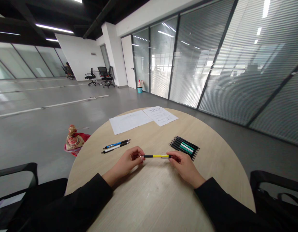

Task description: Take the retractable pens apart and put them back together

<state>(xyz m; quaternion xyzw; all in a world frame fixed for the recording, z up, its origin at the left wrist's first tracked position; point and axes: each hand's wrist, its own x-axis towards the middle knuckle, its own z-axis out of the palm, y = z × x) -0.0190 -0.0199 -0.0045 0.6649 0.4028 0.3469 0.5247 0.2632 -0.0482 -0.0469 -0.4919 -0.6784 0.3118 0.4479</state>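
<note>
Left hand (130, 160) and right hand (185, 165) both closed, pinching one yellow pen (156, 156) at opposite ends, its long axis crosswise between them. Two loose pens (116, 146) just beyond left hand; one pen bundle (184, 147), count unclear, beyond right. Two paper sheets (129, 121) farther out on the round surface (158, 193).

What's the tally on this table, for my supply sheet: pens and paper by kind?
Yellow-and-black pen: 1
Blue-and-black pen: 1
White-and-black pen: 1
Bundle of black pens: 1 (pens inside too tight to count)
Paper sheets: 2
Total: 6
</note>
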